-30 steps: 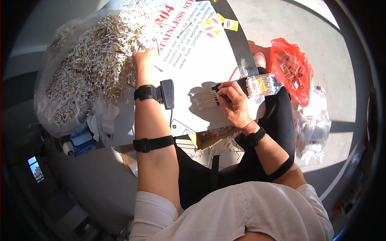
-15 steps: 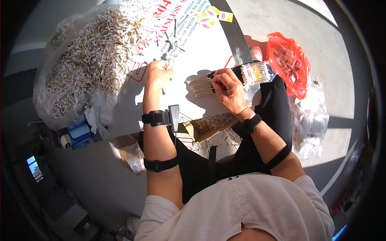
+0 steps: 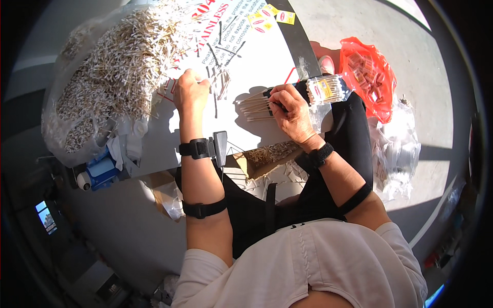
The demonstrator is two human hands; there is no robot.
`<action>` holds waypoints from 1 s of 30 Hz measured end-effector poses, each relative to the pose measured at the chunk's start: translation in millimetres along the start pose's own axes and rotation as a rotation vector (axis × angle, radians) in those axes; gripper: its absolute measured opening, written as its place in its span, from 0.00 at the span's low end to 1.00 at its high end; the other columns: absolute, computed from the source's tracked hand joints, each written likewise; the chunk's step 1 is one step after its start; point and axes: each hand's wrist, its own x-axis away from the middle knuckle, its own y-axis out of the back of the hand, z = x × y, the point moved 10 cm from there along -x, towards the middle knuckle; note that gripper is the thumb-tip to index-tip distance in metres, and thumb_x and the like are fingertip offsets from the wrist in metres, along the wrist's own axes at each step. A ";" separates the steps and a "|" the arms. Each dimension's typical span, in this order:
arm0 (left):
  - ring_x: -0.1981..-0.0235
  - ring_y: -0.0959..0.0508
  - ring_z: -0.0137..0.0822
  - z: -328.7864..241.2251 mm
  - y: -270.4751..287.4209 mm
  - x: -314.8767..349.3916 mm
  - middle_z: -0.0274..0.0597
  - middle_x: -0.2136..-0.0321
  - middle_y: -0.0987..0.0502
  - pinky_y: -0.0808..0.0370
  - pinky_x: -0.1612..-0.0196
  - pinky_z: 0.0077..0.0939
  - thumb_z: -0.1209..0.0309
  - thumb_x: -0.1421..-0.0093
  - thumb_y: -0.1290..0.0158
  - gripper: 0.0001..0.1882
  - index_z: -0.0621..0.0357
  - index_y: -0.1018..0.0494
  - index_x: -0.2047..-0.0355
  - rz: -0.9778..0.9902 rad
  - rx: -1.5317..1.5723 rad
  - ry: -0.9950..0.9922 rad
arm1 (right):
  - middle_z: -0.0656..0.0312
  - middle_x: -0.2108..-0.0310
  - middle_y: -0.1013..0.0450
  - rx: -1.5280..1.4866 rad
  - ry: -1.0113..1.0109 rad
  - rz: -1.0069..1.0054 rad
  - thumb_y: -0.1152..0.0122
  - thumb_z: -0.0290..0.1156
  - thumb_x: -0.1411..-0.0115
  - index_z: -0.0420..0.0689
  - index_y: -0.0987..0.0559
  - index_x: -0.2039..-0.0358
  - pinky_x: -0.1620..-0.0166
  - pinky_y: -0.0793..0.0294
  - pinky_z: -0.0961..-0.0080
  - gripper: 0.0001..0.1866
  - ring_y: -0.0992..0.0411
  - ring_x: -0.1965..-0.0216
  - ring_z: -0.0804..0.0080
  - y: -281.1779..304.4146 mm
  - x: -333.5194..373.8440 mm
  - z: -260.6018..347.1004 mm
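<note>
My left hand (image 3: 191, 95) is over the white table sheet, beside the big heap of cotton swabs (image 3: 136, 56). Its fingers are closed in a pinch; anything between them is hidden. Just right of it lies a small loose bunch of swabs (image 3: 221, 84) among thin dark strips (image 3: 215, 97). My right hand (image 3: 292, 113) has its fingers curled over a row of cotton swabs (image 3: 255, 107), whose tips fan out to the left over a dark piece. To the right of that hand, a clear packet of swabs (image 3: 327, 89) with a yellow label lies near my leg.
Small yellow labels (image 3: 262, 19) are scattered at the far table edge. On the right are a red plastic bag (image 3: 371, 77) of small packets and a clear bag (image 3: 396, 154). Below the table edge sits an open cardboard box (image 3: 262, 163). A blue pack (image 3: 101, 172) is at the left.
My left hand has moved left and slightly away from me, towards the heap, uncovering the loose bunch of swabs. My right hand stays nearly still over its row of swabs.
</note>
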 end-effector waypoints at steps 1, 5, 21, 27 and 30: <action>0.68 0.20 0.50 -1.5 6.8 3.4 0.50 0.75 0.21 0.25 0.64 0.41 0.66 0.51 0.41 0.09 0.59 0.23 0.74 -0.069 0.036 0.029 | 0.56 0.63 0.28 -0.005 -0.009 0.001 0.41 0.16 0.49 0.39 0.26 0.70 0.59 0.26 0.70 0.06 0.26 0.62 0.57 0.0 0.7 -1.6; 0.69 0.20 0.52 -43.9 -11.7 32.5 0.50 0.75 0.20 0.25 0.64 0.43 0.68 0.50 0.42 0.07 0.58 0.23 0.73 0.089 -0.033 0.005 | 0.56 0.63 0.28 0.023 0.015 -0.009 0.41 0.16 0.49 0.38 0.26 0.70 0.59 0.26 0.70 0.06 0.26 0.62 0.57 4.3 0.1 0.5; 0.61 0.25 0.44 -110.6 -16.8 52.0 0.44 0.67 0.28 0.27 0.58 0.34 0.83 0.53 0.43 0.17 0.53 0.23 0.62 -0.105 -0.029 -0.616 | 0.57 0.62 0.29 0.003 -0.003 0.005 0.42 0.14 0.47 0.38 0.26 0.69 0.59 0.26 0.74 0.07 0.27 0.62 0.62 3.3 1.3 -3.0; 0.59 0.26 0.46 -117.2 -16.5 45.7 0.43 0.69 0.29 0.28 0.57 0.38 0.80 0.54 0.41 0.08 0.56 0.24 0.72 -0.106 0.012 -0.660 | 0.56 0.62 0.28 -0.010 0.006 -0.007 0.41 0.15 0.50 0.38 0.26 0.70 0.59 0.25 0.69 0.07 0.26 0.62 0.57 2.4 0.1 1.2; 0.61 0.26 0.50 -100.4 -22.7 44.6 0.46 0.69 0.28 0.28 0.58 0.41 0.78 0.52 0.42 0.04 0.57 0.24 0.74 -0.096 -0.026 -0.512 | 0.56 0.62 0.29 -0.008 0.009 -0.012 0.41 0.15 0.49 0.38 0.26 0.70 0.59 0.25 0.69 0.07 0.26 0.62 0.57 3.9 1.2 0.1</action>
